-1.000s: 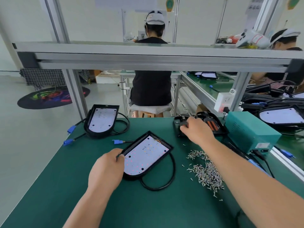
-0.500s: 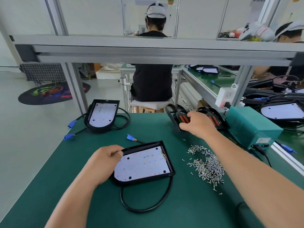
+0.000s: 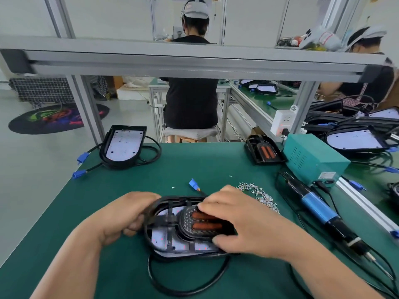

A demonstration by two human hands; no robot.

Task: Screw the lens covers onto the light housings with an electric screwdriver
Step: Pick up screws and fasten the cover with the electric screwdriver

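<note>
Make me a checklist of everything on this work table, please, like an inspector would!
Surface: green bench mat, mostly bare in the middle.
Job's things: black lens cover with two orange strips lying on the near black light housing; second black housing far left; spare black cover far right; blue electric screwdriver lying at right.
Clutter: pile of small silver screws; teal metal power box.
Grippers: left hand grips the housing's edge; right hand presses the cover.
Cables: black cord loop near; blue plugs left.
Surroundings: seated people, grey frame rail.
</note>
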